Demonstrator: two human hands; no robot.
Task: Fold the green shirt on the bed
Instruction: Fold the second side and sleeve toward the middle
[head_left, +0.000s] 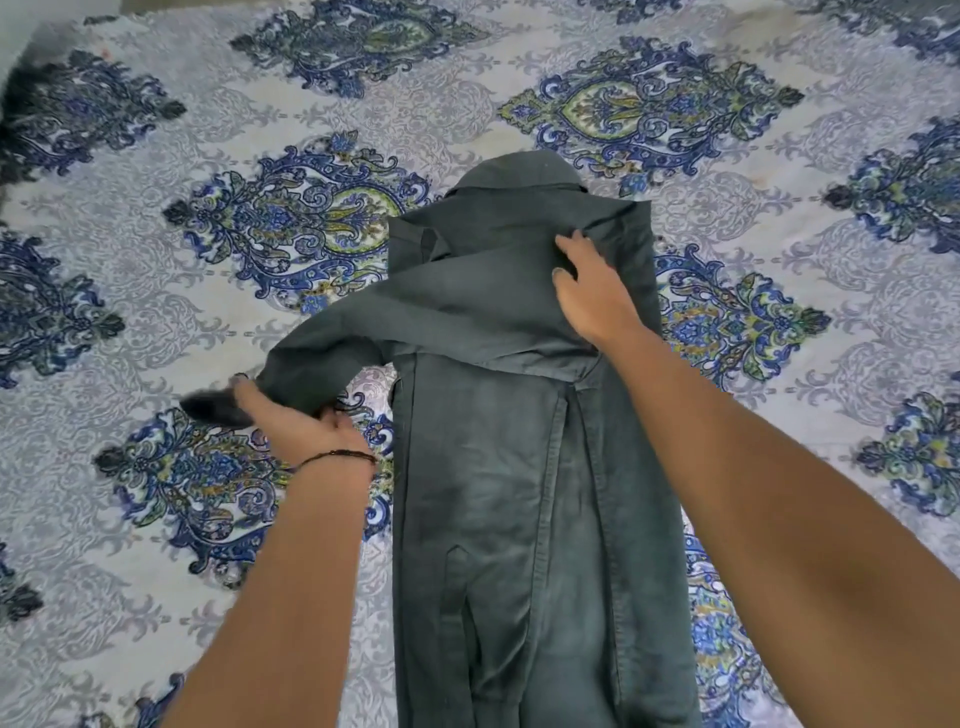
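Observation:
The dark green shirt (519, 467) lies lengthwise on the bed, collar at the far end, its sides folded in to a narrow strip. One sleeve (415, 306) crosses the chest and hangs out to the left. My left hand (296, 421) grips the cuff end of that sleeve, lifted a little off the sheet. My right hand (587, 291) rests on the shirt's upper right near the shoulder, its fingertips hooked into a ridge of cloth there.
A patterned bedsheet (208, 156) in grey-white with blue and green medallions covers the whole bed. A dark fuzzy patch (21, 104) shows at the far left edge.

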